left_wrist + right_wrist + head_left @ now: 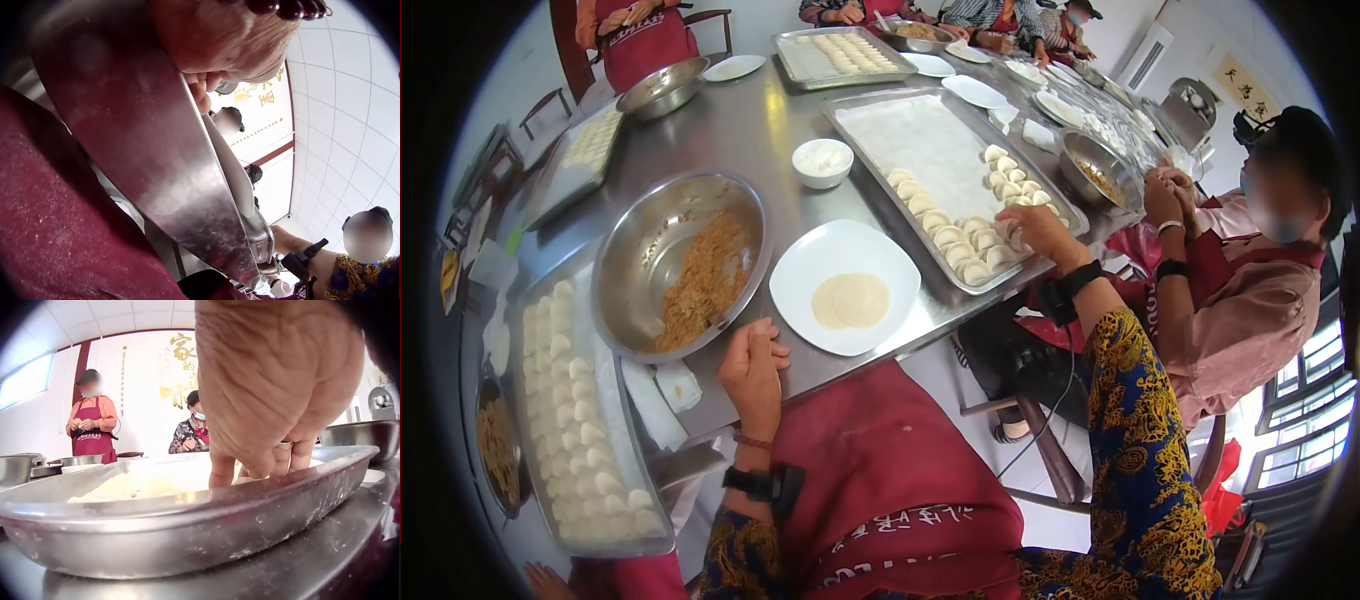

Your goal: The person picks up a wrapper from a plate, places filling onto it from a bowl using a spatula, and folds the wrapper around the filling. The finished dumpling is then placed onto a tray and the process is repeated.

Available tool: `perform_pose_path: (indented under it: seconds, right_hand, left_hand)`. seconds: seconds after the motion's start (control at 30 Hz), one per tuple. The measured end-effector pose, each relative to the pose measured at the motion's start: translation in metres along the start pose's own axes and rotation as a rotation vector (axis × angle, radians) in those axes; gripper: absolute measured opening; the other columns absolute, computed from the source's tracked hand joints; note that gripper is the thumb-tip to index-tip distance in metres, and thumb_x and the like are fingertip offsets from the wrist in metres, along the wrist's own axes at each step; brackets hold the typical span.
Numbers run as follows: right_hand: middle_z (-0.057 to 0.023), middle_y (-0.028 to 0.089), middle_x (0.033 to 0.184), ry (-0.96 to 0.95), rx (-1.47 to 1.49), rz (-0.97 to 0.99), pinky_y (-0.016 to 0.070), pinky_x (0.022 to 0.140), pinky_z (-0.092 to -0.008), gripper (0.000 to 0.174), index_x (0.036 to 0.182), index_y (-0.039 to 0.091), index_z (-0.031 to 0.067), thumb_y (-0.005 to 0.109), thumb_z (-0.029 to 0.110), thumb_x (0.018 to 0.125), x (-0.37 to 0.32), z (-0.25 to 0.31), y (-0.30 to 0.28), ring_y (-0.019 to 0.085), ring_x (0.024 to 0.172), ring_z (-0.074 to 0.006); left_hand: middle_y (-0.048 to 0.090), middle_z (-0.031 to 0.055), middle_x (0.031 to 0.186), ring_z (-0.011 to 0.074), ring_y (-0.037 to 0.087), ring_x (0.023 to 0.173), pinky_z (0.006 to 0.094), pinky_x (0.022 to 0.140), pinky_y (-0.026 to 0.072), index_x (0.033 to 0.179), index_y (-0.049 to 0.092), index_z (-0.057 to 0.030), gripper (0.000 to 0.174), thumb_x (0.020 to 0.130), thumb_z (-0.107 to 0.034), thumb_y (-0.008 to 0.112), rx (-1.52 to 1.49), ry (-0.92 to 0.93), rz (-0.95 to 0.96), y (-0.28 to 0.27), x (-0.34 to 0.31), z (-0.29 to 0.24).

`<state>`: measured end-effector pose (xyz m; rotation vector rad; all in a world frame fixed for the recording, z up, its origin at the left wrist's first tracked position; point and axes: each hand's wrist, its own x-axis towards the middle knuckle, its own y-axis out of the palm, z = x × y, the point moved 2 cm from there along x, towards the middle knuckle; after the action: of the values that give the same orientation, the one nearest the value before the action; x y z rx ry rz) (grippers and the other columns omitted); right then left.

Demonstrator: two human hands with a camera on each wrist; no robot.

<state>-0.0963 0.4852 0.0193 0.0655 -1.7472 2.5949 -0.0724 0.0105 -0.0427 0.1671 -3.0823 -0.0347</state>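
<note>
My right hand reaches over the near right end of a metal tray, its fingers pointing down at a pale folded dumpling among rows of dumplings. In the right wrist view the fingers dip behind the tray's rim, which hides their tips. My left hand rests at the table's front edge, loosely curled and holding nothing. Beside it are a steel bowl of brown filling and a white plate bearing a round dough wrapper.
A small white bowl of flour stands behind the plate. At left lies another tray of dumplings, with a folded cloth near it. A person sits close on the right, by another filling bowl. More people work across the table.
</note>
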Motion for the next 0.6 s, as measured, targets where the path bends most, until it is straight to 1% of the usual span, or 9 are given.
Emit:
perform_pose_path:
  seconds: [0.07, 0.2, 0.27, 0.3, 0.33, 0.37, 0.43, 0.53, 0.6]
  right_hand:
    - [-0.0203, 0.072, 0.104, 0.084, -0.139, -0.11, 0.0523, 0.087, -0.0408, 0.045, 0.115, 0.071, 0.0102, 0.051, -0.011, 0.081, 0.001, -0.001, -0.003, 0.069, 0.097, -0.0383]
    - [-0.0206, 0.071, 0.106, -0.016, -0.198, -0.245, 0.0525, 0.085, -0.0416, 0.038, 0.118, 0.069, 0.0106, 0.054, -0.007, 0.088, 0.003, 0.038, 0.0, 0.068, 0.098, -0.0389]
    - [-0.0201, 0.072, 0.104, -0.054, -0.025, -0.33, 0.0529, 0.084, -0.0402, 0.034, 0.119, 0.069, 0.0107, 0.059, -0.003, 0.091, -0.004, 0.092, 0.013, 0.071, 0.098, -0.0346]
    - [-0.0184, 0.073, 0.106, -0.019, 0.129, -0.268, 0.0529, 0.087, -0.0359, 0.031, 0.121, 0.068, 0.0104, 0.064, 0.0, 0.092, -0.011, 0.122, 0.023, 0.072, 0.103, -0.0283]
    - [-0.0159, 0.073, 0.114, -0.129, 0.242, -0.276, 0.0511, 0.095, -0.0318, 0.031, 0.122, 0.068, 0.0095, 0.066, 0.001, 0.092, -0.019, 0.148, 0.037, 0.068, 0.114, -0.0238]
    - [-0.0138, 0.07, 0.124, -0.256, 0.355, -0.315, 0.0479, 0.103, -0.0327, 0.031, 0.12, 0.068, 0.0084, 0.068, 0.001, 0.09, -0.021, 0.159, 0.062, 0.063, 0.123, -0.0262]
    - [-0.0144, 0.067, 0.129, -0.315, 0.295, -0.276, 0.0443, 0.11, -0.0407, 0.036, 0.123, 0.066, 0.008, 0.071, 0.003, 0.087, -0.03, 0.193, 0.087, 0.058, 0.13, -0.0336]
    - [-0.0158, 0.068, 0.126, -0.345, 0.237, -0.356, 0.0475, 0.102, -0.0451, 0.037, 0.12, 0.068, 0.0078, 0.076, 0.01, 0.084, -0.037, 0.221, 0.113, 0.056, 0.129, -0.0401]
    - [-0.0158, 0.068, 0.125, -0.324, 0.199, -0.35, 0.0475, 0.101, -0.0455, 0.033, 0.116, 0.068, 0.0065, 0.076, 0.01, 0.084, -0.039, 0.231, 0.123, 0.056, 0.128, -0.0409]
  left_hand:
    - [0.069, 0.0082, 0.092, 0.0074, 0.061, 0.068, 0.0212, 0.059, 0.0501, 0.106, 0.069, 0.0041, 0.025, 0.104, -0.017, 0.056, 0.013, 0.002, 0.004, 0.001, 0.002, 0.001]
    - [0.069, 0.0077, 0.09, 0.0075, 0.061, 0.067, 0.0214, 0.058, 0.0505, 0.105, 0.069, 0.003, 0.024, 0.103, -0.018, 0.058, -0.055, -0.044, -0.019, 0.001, 0.002, 0.004]
    - [0.069, 0.0076, 0.09, 0.0076, 0.061, 0.067, 0.0215, 0.058, 0.0507, 0.105, 0.069, 0.0028, 0.024, 0.103, -0.018, 0.058, -0.012, -0.006, -0.038, 0.001, 0.002, 0.002]
    - [0.069, 0.0077, 0.089, 0.0077, 0.061, 0.066, 0.0217, 0.058, 0.0512, 0.105, 0.069, 0.0028, 0.023, 0.102, -0.018, 0.058, -0.04, 0.014, -0.029, 0.0, 0.001, 0.003]
    - [0.069, 0.0077, 0.089, 0.0078, 0.061, 0.066, 0.022, 0.058, 0.0516, 0.105, 0.069, 0.0029, 0.023, 0.102, -0.017, 0.058, -0.069, 0.036, -0.019, 0.0, 0.001, 0.003]
    - [0.07, 0.0082, 0.09, 0.0079, 0.062, 0.067, 0.0224, 0.058, 0.0523, 0.105, 0.069, 0.0028, 0.023, 0.102, -0.017, 0.058, -0.072, 0.028, -0.02, -0.001, 0.0, 0.001]
    - [0.07, 0.0083, 0.09, 0.008, 0.062, 0.066, 0.0226, 0.059, 0.0527, 0.105, 0.069, 0.0028, 0.023, 0.102, -0.017, 0.058, -0.064, 0.03, -0.026, -0.002, -0.001, 0.004]
    - [0.07, 0.0086, 0.089, 0.0085, 0.062, 0.066, 0.0229, 0.059, 0.0534, 0.105, 0.069, 0.0031, 0.023, 0.102, -0.017, 0.058, -0.047, 0.045, -0.024, -0.003, -0.003, 0.005]
    - [0.07, 0.0085, 0.089, 0.0087, 0.063, 0.067, 0.0231, 0.059, 0.0536, 0.104, 0.069, 0.0031, 0.023, 0.102, -0.017, 0.059, -0.075, 0.034, -0.021, -0.004, -0.003, 0.008]
